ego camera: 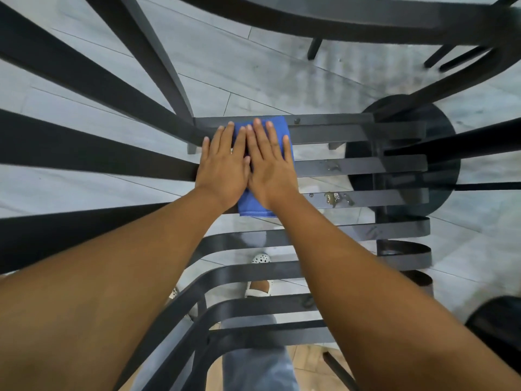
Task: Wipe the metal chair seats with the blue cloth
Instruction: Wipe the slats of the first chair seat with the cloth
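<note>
A folded blue cloth (255, 207) lies on the dark metal slats of the chair seat (352, 167), near the seat's far left corner. My left hand (224, 165) and my right hand (269, 165) press flat on the cloth side by side, fingers spread and pointing away from me. Most of the cloth is hidden under the palms; its far edge and near edge show. A yellowish smear with droplets (334, 198) sits on a slat to the right of my right hand. More drops (331, 165) mark the slat above it.
The chair's back slats (84, 153) fan out on the left. A round black table base (423, 153) stands under the seat's right side, and the rim of a glass table (338, 18) curves at the top. My feet in white shoes (260, 277) show through the slats on the grey tile floor.
</note>
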`<state>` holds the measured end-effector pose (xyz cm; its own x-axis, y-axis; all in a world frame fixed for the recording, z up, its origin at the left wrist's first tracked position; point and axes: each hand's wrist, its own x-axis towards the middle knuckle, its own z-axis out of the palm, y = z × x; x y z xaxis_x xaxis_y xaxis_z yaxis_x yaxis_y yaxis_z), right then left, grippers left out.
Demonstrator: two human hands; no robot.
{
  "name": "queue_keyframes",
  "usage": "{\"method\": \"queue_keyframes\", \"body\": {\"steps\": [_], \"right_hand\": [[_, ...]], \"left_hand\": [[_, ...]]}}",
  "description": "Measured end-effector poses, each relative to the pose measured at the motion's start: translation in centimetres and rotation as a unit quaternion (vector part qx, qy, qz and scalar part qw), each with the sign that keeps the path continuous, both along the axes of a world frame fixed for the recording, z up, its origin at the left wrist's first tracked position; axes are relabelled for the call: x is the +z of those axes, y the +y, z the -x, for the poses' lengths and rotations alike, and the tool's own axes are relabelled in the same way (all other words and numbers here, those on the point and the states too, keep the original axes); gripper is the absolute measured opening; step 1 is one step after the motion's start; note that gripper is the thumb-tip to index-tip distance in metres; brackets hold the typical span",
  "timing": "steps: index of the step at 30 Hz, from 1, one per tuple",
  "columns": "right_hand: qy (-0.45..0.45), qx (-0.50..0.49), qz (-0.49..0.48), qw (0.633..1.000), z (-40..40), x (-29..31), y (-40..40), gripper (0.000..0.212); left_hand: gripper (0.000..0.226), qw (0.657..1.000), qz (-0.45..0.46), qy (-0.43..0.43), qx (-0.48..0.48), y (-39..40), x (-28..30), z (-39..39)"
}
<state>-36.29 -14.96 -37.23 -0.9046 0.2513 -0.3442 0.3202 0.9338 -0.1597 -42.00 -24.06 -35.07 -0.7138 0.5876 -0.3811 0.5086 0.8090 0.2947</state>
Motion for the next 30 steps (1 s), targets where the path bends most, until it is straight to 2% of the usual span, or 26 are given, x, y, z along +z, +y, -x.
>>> {"method": "queue_keyframes", "body": {"steps": [3,6,10,16,24,28,30], "right_hand": [[0.038,-0.059,-0.019,0.997,-1.3,-0.2,1.3,0.06],[0.003,-0.1,-0.037,0.994,-2.2,-0.1,3.0,0.064],[-0.004,-0.215,-0.036,0.976,-1.0,0.2,1.0,0.067],[0.03,-0.145,-0.057,0.987,-2.1,-0.5,2.8,0.06],[0.035,-0.253,-0.063,0.965,-2.2,-0.4,4.4,0.06],[0.057,-0.195,-0.065,0.977,-3.2,-0.7,5.9,0.059],[0.064,-0.203,-0.083,0.974,-4.2,-0.7,7.7,0.06]], "left_hand": [[0.056,0.999,-0.013,-0.022,-0.023,1.1,0.2,-0.1],[0.059,0.998,-0.035,-0.046,-0.036,2.0,0.2,0.2],[0.06,0.997,-0.011,-0.037,-0.074,2.4,-0.4,0.4],[0.06,0.997,-0.021,-0.019,-0.073,3.1,-1.5,-0.1],[0.057,0.998,-0.021,0.005,-0.06,5.8,-2.5,-0.2],[0.048,0.999,-0.026,0.009,-0.02,7.2,-3.1,-0.5],[0.047,0.999,-0.014,0.033,-0.019,7.4,-3.4,-0.5]]}}
